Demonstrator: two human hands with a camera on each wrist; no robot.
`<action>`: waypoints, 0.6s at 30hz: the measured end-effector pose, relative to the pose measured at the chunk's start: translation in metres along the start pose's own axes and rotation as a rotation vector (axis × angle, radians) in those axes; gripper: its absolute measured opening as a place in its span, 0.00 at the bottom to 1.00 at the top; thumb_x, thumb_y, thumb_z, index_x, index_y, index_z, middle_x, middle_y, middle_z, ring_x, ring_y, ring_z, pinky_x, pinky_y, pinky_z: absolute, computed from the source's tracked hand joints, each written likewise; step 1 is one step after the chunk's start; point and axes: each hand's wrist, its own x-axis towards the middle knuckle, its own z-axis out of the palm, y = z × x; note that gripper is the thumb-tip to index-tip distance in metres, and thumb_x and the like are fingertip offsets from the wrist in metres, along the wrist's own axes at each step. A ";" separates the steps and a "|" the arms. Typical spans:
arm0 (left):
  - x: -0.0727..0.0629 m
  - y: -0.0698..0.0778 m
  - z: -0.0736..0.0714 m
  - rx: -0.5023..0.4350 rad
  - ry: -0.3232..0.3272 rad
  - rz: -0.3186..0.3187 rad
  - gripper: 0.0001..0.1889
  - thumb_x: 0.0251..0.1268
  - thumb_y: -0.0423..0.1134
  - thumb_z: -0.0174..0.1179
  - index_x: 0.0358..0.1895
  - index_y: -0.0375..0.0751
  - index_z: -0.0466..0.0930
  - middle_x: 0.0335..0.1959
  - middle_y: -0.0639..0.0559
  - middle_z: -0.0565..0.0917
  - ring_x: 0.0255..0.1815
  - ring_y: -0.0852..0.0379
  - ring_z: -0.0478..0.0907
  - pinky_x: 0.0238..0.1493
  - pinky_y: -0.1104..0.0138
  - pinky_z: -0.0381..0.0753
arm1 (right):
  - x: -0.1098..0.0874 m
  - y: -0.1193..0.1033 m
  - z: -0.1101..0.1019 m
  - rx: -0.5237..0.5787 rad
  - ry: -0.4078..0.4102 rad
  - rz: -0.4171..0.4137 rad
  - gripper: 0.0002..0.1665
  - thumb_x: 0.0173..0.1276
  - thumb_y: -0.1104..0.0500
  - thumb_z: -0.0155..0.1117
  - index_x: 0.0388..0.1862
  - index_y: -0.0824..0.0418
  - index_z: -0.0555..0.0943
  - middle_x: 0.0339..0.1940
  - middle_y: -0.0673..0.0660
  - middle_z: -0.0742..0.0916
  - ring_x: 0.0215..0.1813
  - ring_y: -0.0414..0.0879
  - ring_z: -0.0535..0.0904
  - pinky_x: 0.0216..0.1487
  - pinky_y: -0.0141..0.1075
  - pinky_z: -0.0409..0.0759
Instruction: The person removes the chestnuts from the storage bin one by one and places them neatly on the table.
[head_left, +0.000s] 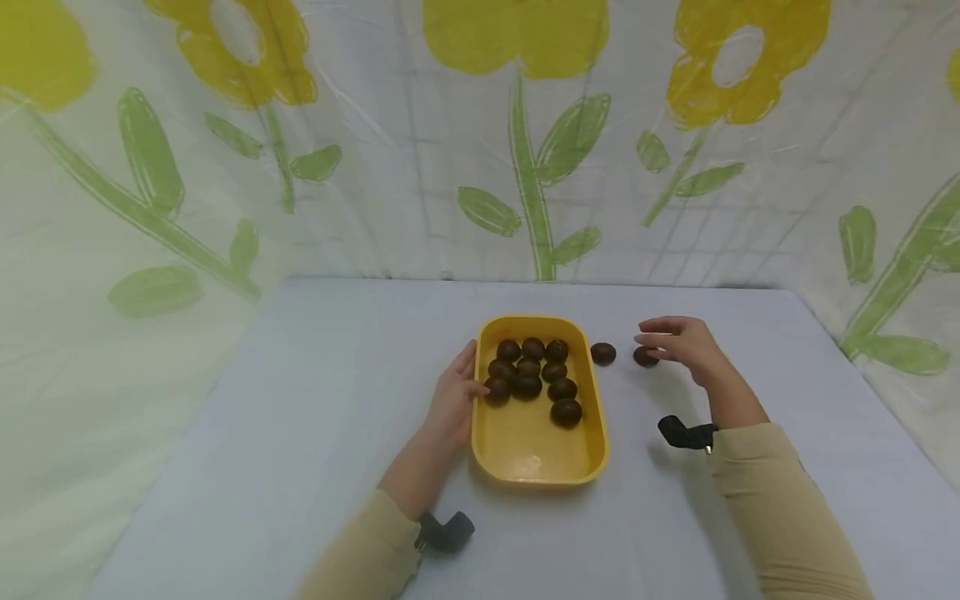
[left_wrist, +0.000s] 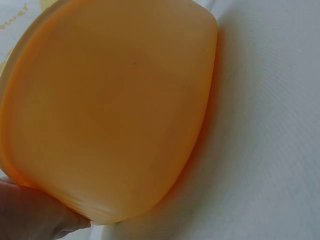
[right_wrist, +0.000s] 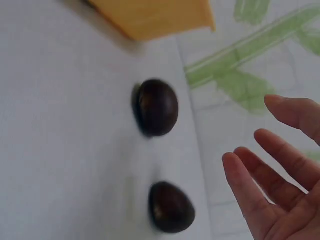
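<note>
A yellow tray [head_left: 532, 454] holds several dark brown, egg-shaped fruits [head_left: 527, 387] that look like passion fruits, grouped in its far half. My left hand [head_left: 450, 400] grips the tray's left rim, with the thumb over the edge; the left wrist view shows the tray's outer wall [left_wrist: 115, 110] and part of that hand. Two more of these fruits lie on the table to the right of the tray: the nearer fruit to the tray [head_left: 603, 353] and a farther fruit [head_left: 645, 357]. Above the farther one hovers my right hand [head_left: 686, 346], fingers spread and holding nothing.
The white table [head_left: 322, 400] ends at the back against a hanging sheet [head_left: 375, 192] printed with yellow flowers and green leaves. A black wrist camera [head_left: 446, 532] sits on the left wrist, and another black camera [head_left: 686, 433] on the right.
</note>
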 end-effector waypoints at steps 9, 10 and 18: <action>0.002 0.002 -0.001 0.000 -0.005 0.002 0.44 0.47 0.13 0.38 0.73 0.42 0.49 0.75 0.46 0.51 0.76 0.52 0.45 0.75 0.61 0.48 | -0.015 -0.062 0.038 0.062 -0.185 -0.155 0.30 0.62 0.58 0.63 0.61 0.71 0.70 0.63 0.68 0.74 0.54 0.52 0.80 0.51 0.42 0.80; 0.002 0.001 -0.001 0.000 -0.009 0.003 0.44 0.47 0.13 0.38 0.73 0.41 0.49 0.75 0.46 0.51 0.76 0.52 0.45 0.75 0.61 0.48 | -0.015 -0.066 0.042 0.062 -0.202 -0.166 0.30 0.62 0.59 0.63 0.60 0.71 0.71 0.62 0.68 0.74 0.56 0.56 0.78 0.51 0.43 0.80; 0.004 -0.001 0.002 -0.006 -0.010 -0.002 0.44 0.47 0.13 0.38 0.73 0.41 0.49 0.75 0.46 0.51 0.76 0.52 0.45 0.75 0.60 0.48 | -0.017 -0.076 0.069 0.092 -0.331 -0.152 0.29 0.62 0.61 0.62 0.61 0.71 0.70 0.51 0.64 0.78 0.52 0.56 0.79 0.49 0.45 0.82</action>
